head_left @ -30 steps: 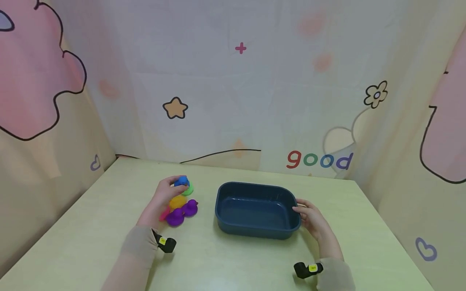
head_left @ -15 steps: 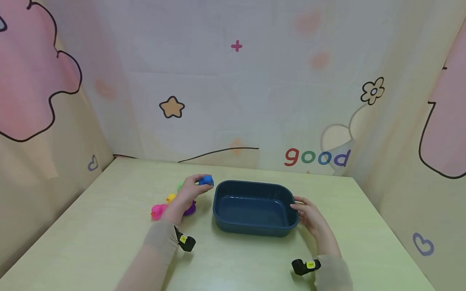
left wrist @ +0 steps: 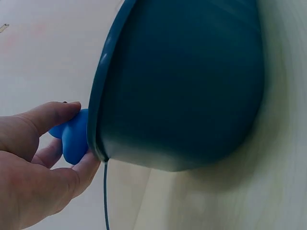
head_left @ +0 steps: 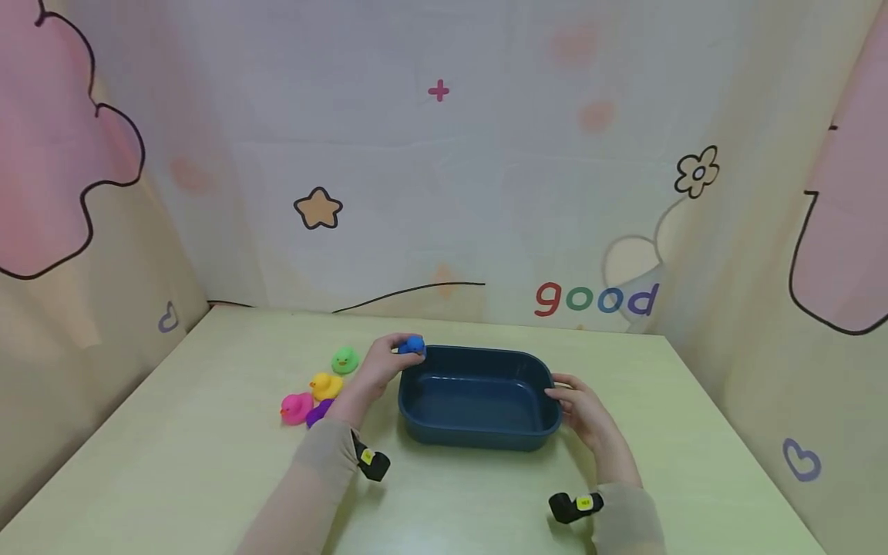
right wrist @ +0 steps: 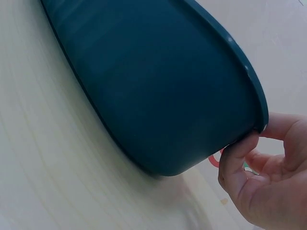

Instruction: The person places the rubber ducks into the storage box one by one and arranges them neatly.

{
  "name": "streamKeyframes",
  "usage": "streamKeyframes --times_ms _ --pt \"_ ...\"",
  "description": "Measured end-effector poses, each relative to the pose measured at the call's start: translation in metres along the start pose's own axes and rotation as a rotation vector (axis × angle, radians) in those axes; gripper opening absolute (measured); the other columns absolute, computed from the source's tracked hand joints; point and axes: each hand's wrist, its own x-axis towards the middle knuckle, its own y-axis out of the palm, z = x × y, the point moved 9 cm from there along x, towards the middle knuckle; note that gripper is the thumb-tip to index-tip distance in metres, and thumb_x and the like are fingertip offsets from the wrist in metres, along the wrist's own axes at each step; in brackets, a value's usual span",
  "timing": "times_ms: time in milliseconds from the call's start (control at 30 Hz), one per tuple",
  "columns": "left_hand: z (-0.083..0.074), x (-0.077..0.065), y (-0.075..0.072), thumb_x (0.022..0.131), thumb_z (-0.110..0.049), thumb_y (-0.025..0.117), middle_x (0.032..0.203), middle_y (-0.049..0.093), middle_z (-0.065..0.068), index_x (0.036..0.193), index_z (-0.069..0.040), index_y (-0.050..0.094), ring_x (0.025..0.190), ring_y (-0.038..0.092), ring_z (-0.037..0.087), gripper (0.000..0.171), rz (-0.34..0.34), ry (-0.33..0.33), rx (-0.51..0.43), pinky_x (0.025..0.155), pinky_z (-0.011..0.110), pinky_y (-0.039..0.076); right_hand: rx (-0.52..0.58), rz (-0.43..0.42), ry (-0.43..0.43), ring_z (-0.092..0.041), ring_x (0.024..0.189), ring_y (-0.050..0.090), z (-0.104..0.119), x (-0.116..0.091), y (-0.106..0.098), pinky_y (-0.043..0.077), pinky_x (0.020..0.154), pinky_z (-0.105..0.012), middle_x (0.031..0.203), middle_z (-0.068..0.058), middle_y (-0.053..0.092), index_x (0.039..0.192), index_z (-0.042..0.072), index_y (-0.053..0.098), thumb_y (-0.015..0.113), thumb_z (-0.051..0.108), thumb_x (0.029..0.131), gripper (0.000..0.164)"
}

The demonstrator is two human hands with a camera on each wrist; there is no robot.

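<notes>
My left hand [head_left: 381,362] pinches a blue rubber duck [head_left: 413,346] between thumb and fingers, at the far left corner of a dark blue rectangular tub [head_left: 479,441]. In the left wrist view the blue duck [left wrist: 75,136] is level with the tub's rim, just outside its wall. My right hand [head_left: 588,416] grips the tub's right end, with the thumb over the rim and fingers beneath it outside, as the right wrist view shows of the hand [right wrist: 268,177]. Inside the tub I see only its bare floor.
Left of the tub stand a green duck [head_left: 344,361], a yellow duck [head_left: 326,386], a pink duck [head_left: 297,408] and a purple duck [head_left: 320,413] partly behind my left wrist. The pale table [head_left: 173,447] ends at a printed curtain [head_left: 388,193].
My left hand has carried the blue duck right, from beside the green duck to the tub's far left corner. My right hand keeps its hold; the view has shifted slightly.
</notes>
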Motion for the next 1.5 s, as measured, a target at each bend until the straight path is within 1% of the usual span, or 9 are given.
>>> streamKeyframes --times_ms 67,333,567,700,800,933,1067,1300,1500 --pt "-0.001 0.001 0.006 0.088 -0.002 0.067 0.137 0.052 0.025 0.130 0.005 0.057 0.123 0.049 0.038 0.044 0.010 0.001 -0.002 0.109 0.050 0.041 0.006 -0.005 0.000 -0.005 0.083 0.060 -0.001 0.000 -0.001 0.052 0.074 -0.020 0.103 0.004 0.059 0.142 -0.005 0.033 0.055 0.010 0.097 0.053" --pt "-0.007 0.005 0.038 0.087 -0.002 0.069 0.131 0.057 0.023 0.127 0.004 0.061 0.122 0.053 0.036 0.041 0.082 0.028 0.079 0.107 0.049 0.043 0.013 -0.011 -0.005 -0.005 0.082 0.061 0.002 0.002 0.002 0.052 0.074 -0.020 0.102 0.006 0.059 0.141 -0.004 0.035 0.055 0.009 0.097 0.051" --pt "-0.020 0.005 0.080 0.088 -0.005 0.069 0.130 0.058 0.020 0.127 0.002 0.061 0.116 0.055 0.033 0.041 0.163 0.023 0.096 0.102 0.045 0.047 0.007 -0.014 0.002 -0.005 0.077 0.057 0.002 0.001 0.002 0.050 0.070 -0.020 0.098 0.005 0.058 0.142 -0.005 0.033 0.054 0.009 0.097 0.051" --pt "-0.028 0.010 0.106 0.088 -0.005 0.070 0.128 0.059 0.019 0.126 0.001 0.062 0.115 0.056 0.031 0.039 0.214 0.021 0.103 0.101 0.043 0.048 0.013 -0.010 0.002 -0.004 0.076 0.058 0.003 0.001 0.000 0.050 0.071 -0.020 0.097 0.006 0.058 0.144 -0.005 0.031 0.053 0.009 0.097 0.054" --pt "-0.033 0.015 0.123 0.087 -0.006 0.072 0.128 0.060 0.019 0.124 0.000 0.064 0.116 0.057 0.031 0.038 0.238 0.026 0.131 0.102 0.043 0.047 0.021 -0.010 -0.002 -0.004 0.075 0.058 0.004 0.001 -0.001 0.050 0.071 -0.019 0.096 0.006 0.058 0.144 -0.005 0.030 0.054 0.009 0.097 0.054" --pt "-0.036 0.020 0.141 0.085 -0.007 0.075 0.124 0.062 0.018 0.121 -0.001 0.067 0.113 0.058 0.031 0.038 0.255 0.033 0.211 0.102 0.043 0.048 0.033 -0.015 -0.004 -0.003 0.074 0.057 0.004 0.002 -0.003 0.050 0.070 -0.019 0.096 0.007 0.057 0.142 -0.006 0.031 0.054 0.008 0.096 0.053" --pt "-0.033 0.024 0.154 0.083 -0.007 0.077 0.117 0.065 0.017 0.117 0.000 0.069 0.104 0.059 0.028 0.035 0.270 0.027 0.308 0.098 0.042 0.050 0.040 -0.012 0.002 -0.004 0.074 0.058 0.003 0.003 -0.002 0.051 0.070 -0.019 0.095 0.006 0.058 0.141 -0.006 0.032 0.054 0.008 0.096 0.051" --pt "-0.016 0.026 0.174 0.081 -0.007 0.079 0.109 0.068 0.015 0.110 0.000 0.072 0.095 0.060 0.023 0.031 0.283 -0.014 0.407 0.096 0.040 0.052 0.036 -0.007 0.001 -0.005 0.077 0.058 0.003 0.001 -0.001 0.051 0.071 -0.020 0.098 0.005 0.059 0.142 -0.005 0.032 0.053 0.009 0.097 0.052" --pt "-0.010 0.028 0.189 0.077 -0.007 0.082 0.103 0.072 0.010 0.105 -0.002 0.075 0.087 0.060 0.017 0.030 0.304 0.018 0.576 0.088 0.031 0.054 0.051 0.003 0.000 -0.004 0.073 0.058 0.001 0.001 -0.001 0.051 0.069 -0.019 0.094 0.007 0.060 0.142 -0.006 0.032 0.053 0.008 0.098 0.051"
